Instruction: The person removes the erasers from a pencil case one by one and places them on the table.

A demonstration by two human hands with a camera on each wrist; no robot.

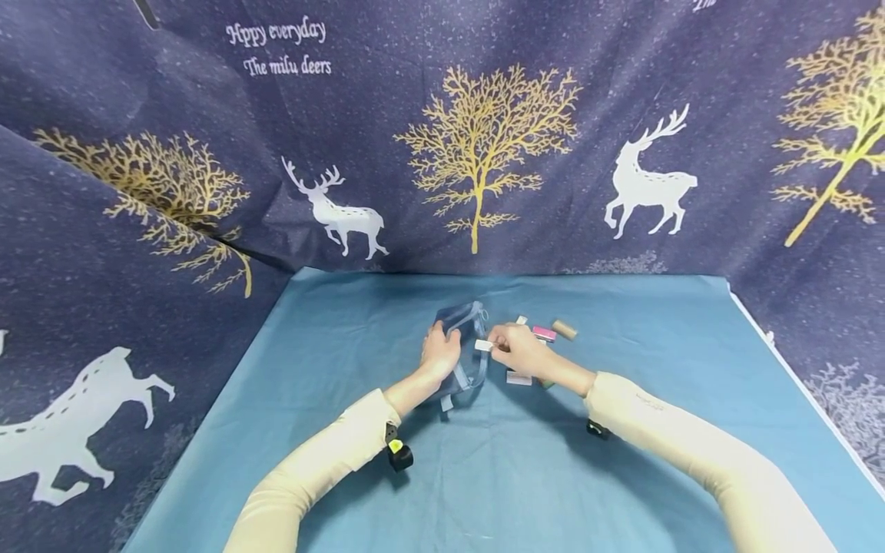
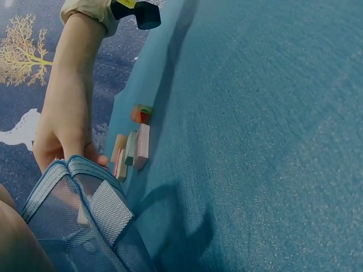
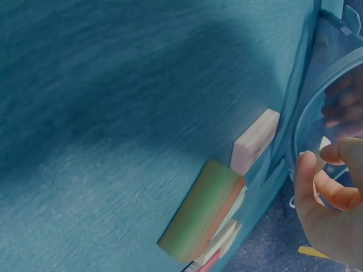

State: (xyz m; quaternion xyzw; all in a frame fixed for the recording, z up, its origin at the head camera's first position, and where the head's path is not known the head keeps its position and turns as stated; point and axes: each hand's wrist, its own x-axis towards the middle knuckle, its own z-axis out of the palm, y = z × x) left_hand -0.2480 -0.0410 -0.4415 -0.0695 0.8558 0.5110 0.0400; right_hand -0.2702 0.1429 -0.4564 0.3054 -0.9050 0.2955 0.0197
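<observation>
My left hand [image 1: 440,355] grips a blue see-through mesh pouch [image 2: 110,212] by its side, thumb toward the opening. The pouch is tilted, its zipped mouth turned to the right. Between thumb and fingers, my right hand [image 1: 522,349] pinches a small white block [image 1: 483,346] right at that mouth. In the right wrist view the right hand [image 3: 334,215] is beside the pouch's curved rim [image 3: 300,113], and left-hand fingers show through the mesh. The right fingers partly hide the white block.
Right of the pouch lie several small blocks: a pink one [image 1: 544,334], a tan one [image 1: 565,329], a pale one [image 1: 518,378] and a green-and-brown striped one [image 3: 198,209]. They rest on a blue cloth [image 1: 553,476]. A dark patterned curtain [image 1: 429,46] hangs behind.
</observation>
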